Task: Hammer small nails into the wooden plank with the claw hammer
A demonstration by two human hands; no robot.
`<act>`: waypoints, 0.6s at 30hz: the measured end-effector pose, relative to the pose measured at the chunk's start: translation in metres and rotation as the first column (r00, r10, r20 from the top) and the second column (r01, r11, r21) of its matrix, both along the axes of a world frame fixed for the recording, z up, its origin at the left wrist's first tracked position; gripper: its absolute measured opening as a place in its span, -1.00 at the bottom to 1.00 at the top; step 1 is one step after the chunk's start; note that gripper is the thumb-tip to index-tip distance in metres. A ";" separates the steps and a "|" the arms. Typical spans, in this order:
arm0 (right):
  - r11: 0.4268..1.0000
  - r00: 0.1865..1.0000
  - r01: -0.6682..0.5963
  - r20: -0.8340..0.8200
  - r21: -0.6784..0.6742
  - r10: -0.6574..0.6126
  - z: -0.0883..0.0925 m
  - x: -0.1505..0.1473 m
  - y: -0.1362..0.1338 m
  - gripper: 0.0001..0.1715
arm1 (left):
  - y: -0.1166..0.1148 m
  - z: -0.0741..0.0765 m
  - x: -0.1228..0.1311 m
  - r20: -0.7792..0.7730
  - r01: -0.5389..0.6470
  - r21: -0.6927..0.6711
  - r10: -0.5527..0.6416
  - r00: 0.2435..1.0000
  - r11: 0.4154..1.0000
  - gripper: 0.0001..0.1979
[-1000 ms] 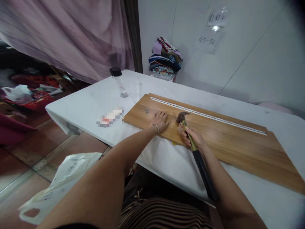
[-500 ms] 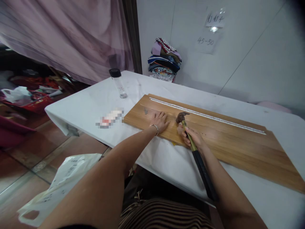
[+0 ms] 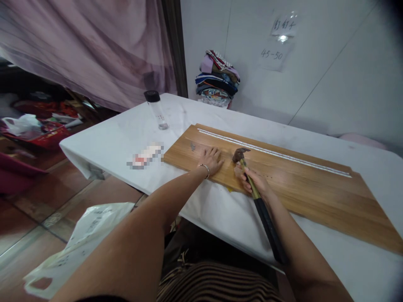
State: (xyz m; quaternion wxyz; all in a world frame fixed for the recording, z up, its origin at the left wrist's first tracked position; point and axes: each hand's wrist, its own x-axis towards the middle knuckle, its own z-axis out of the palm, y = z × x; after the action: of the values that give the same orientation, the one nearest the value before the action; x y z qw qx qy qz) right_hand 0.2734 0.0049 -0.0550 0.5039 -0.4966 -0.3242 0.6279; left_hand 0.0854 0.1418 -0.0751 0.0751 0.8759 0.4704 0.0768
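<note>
A long wooden board (image 3: pixel 310 184) lies on the white-covered table. My left hand (image 3: pixel 211 161) rests flat on the board's left part, fingers spread, holding nothing. A small heap of nails (image 3: pixel 192 146) lies on the wood just beyond it. My right hand (image 3: pixel 254 180) is wrapped round the upper handle of a claw hammer (image 3: pixel 260 205), close below its rusty head. The black grip of the handle points back toward me along my forearm. Small dark spots (image 3: pixel 269 177) show on the board beside my right hand. A white measuring strip (image 3: pixel 273 153) runs along the far edge.
A clear bottle with a black lid (image 3: pixel 157 110) stands at the table's back left. A blurred-out flat item (image 3: pixel 145 157) lies left of the board. Folded cloths (image 3: pixel 218 79) are stacked by the wall. A white plastic bag (image 3: pixel 91 230) hangs low at left.
</note>
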 end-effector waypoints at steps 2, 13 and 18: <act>1.000 1.000 -0.006 -0.002 0.006 0.006 0.000 0.000 0.000 -0.38 | 0.000 -0.001 0.000 0.002 0.000 0.002 0.000 1.000 1.000 -0.47; 1.000 1.000 -0.013 0.003 0.002 0.013 -0.003 0.002 0.001 -0.43 | 0.000 0.000 0.000 -0.005 0.001 0.009 -0.001 1.000 1.000 -0.47; 1.000 1.000 -0.022 0.001 -0.004 0.022 -0.001 0.001 0.000 -0.44 | -0.001 0.002 0.000 -0.012 -0.007 -0.002 0.007 1.000 1.000 -0.47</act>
State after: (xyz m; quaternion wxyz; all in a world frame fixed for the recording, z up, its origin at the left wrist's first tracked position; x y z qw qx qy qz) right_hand 0.2740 0.0048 -0.0556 0.4960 -0.4944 -0.3287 0.6337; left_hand 0.0856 0.1408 -0.0735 0.0728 0.8746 0.4741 0.0714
